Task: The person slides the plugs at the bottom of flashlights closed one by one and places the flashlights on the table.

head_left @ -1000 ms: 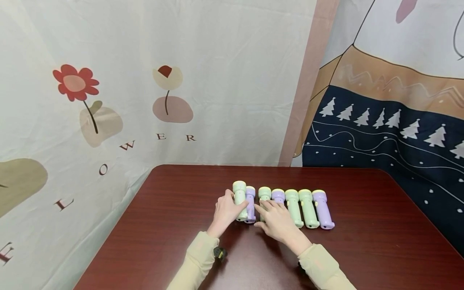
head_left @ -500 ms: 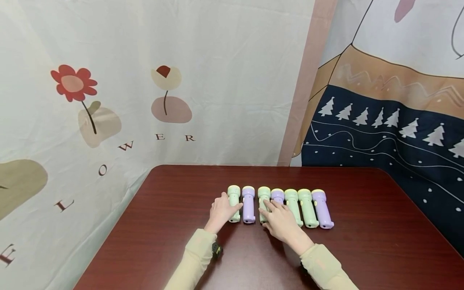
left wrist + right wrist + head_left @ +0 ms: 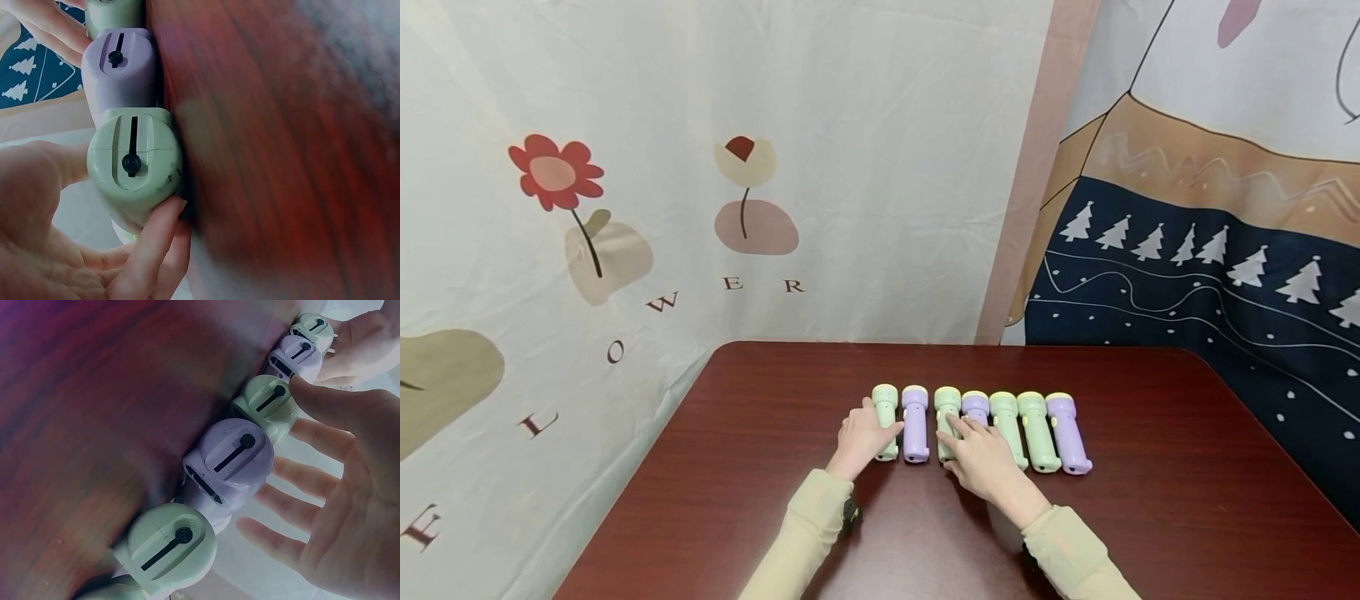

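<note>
A row of green and purple flashlights lies on the dark red table (image 3: 760, 500). At its left end my left hand (image 3: 859, 435) holds a light green flashlight (image 3: 886, 398), thumb on one side and fingers on the other. A purple flashlight (image 3: 915, 425) lies just right of it, with a gap between them. My right hand (image 3: 988, 467) rests over a green flashlight (image 3: 947, 400) and a purple flashlight (image 3: 975, 406), fingers spread and partly covering both. In the right wrist view its thumb (image 3: 325, 403) is by the green flashlight's end (image 3: 269, 403).
Right of my right hand lie a green flashlight (image 3: 1006, 408), another green flashlight (image 3: 1038, 433) and a purple flashlight (image 3: 1069, 437), close together. A pale curtain (image 3: 880, 167) and a dark blue tree-patterned cloth (image 3: 1187, 292) hang behind the table.
My left hand has moved left with the green flashlight and lowered it beside the purple one, opening a gap between the two. My right hand has shifted slightly right.
</note>
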A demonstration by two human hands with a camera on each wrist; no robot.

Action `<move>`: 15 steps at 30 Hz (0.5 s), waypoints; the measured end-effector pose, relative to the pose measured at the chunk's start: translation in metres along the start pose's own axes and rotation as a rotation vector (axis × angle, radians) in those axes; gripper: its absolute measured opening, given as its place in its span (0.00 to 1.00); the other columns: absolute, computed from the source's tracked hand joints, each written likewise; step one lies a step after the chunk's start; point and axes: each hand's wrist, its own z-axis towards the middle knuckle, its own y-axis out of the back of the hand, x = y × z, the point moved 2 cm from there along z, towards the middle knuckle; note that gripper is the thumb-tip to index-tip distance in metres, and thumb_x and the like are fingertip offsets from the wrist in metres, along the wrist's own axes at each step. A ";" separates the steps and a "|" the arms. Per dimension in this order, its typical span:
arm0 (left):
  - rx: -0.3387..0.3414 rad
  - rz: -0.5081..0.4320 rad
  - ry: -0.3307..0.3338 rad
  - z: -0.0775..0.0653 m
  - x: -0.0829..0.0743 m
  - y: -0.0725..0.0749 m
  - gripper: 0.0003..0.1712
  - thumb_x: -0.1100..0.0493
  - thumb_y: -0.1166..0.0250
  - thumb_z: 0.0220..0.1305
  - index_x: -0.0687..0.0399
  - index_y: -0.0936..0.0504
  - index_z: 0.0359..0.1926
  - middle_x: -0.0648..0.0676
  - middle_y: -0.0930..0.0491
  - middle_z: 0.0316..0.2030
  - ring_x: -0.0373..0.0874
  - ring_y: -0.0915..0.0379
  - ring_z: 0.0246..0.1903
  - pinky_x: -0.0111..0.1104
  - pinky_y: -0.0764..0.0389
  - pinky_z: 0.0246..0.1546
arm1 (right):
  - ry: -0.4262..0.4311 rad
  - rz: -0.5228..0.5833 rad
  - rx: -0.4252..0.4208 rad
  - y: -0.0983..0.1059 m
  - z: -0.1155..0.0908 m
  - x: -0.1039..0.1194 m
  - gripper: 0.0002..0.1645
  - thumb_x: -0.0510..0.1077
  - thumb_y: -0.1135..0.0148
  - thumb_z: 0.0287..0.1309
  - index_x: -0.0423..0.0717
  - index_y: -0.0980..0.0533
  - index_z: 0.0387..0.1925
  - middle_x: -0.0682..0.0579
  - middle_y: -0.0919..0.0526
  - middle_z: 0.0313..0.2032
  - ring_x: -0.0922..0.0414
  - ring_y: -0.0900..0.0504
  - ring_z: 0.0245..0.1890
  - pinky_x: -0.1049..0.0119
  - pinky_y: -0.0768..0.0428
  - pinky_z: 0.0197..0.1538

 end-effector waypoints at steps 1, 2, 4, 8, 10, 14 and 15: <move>0.000 -0.001 -0.001 -0.001 0.000 0.000 0.33 0.44 0.29 0.48 0.66 0.28 0.43 0.67 0.19 0.32 0.65 0.21 0.37 0.50 0.23 0.34 | -0.002 0.003 0.002 0.000 0.000 0.000 0.25 0.46 0.30 0.48 0.47 0.20 0.50 0.44 0.24 0.59 0.42 0.23 0.55 0.43 0.24 0.48; -0.002 0.001 -0.004 -0.001 -0.001 0.001 0.33 0.44 0.29 0.49 0.66 0.28 0.43 0.67 0.19 0.33 0.65 0.21 0.37 0.50 0.23 0.34 | -0.004 0.005 0.003 0.000 0.000 0.000 0.25 0.47 0.30 0.48 0.47 0.20 0.50 0.44 0.24 0.59 0.42 0.23 0.55 0.43 0.24 0.48; -0.003 0.007 -0.007 -0.002 -0.001 0.001 0.33 0.44 0.29 0.49 0.67 0.28 0.44 0.68 0.19 0.33 0.65 0.21 0.37 0.50 0.23 0.34 | -0.007 0.008 0.006 0.000 0.000 0.000 0.25 0.47 0.30 0.48 0.47 0.21 0.51 0.44 0.24 0.59 0.42 0.23 0.55 0.43 0.24 0.48; -0.005 0.025 -0.017 -0.001 -0.001 0.000 0.34 0.44 0.30 0.49 0.68 0.28 0.45 0.68 0.20 0.34 0.65 0.21 0.36 0.50 0.22 0.35 | -0.011 0.023 0.006 0.001 -0.001 0.000 0.25 0.48 0.30 0.50 0.47 0.21 0.51 0.43 0.24 0.59 0.42 0.23 0.56 0.43 0.24 0.49; -0.003 0.035 -0.019 0.000 0.000 -0.001 0.34 0.44 0.30 0.49 0.68 0.28 0.44 0.68 0.20 0.35 0.65 0.21 0.36 0.49 0.22 0.35 | -0.014 0.036 0.006 0.001 -0.001 -0.001 0.25 0.48 0.31 0.51 0.47 0.21 0.51 0.42 0.24 0.59 0.42 0.23 0.56 0.43 0.24 0.49; -0.007 0.041 -0.032 0.001 0.000 -0.001 0.33 0.44 0.30 0.49 0.68 0.28 0.43 0.67 0.20 0.33 0.65 0.21 0.35 0.49 0.22 0.35 | -0.014 0.057 -0.007 0.002 -0.001 -0.002 0.24 0.49 0.32 0.52 0.47 0.21 0.51 0.41 0.24 0.59 0.41 0.23 0.55 0.42 0.24 0.48; -0.009 0.039 -0.037 0.000 0.000 0.000 0.33 0.44 0.30 0.49 0.68 0.28 0.43 0.67 0.20 0.33 0.65 0.21 0.35 0.49 0.22 0.34 | -0.012 0.059 -0.013 0.002 -0.001 -0.003 0.24 0.49 0.32 0.52 0.47 0.21 0.51 0.41 0.24 0.59 0.41 0.23 0.55 0.43 0.24 0.48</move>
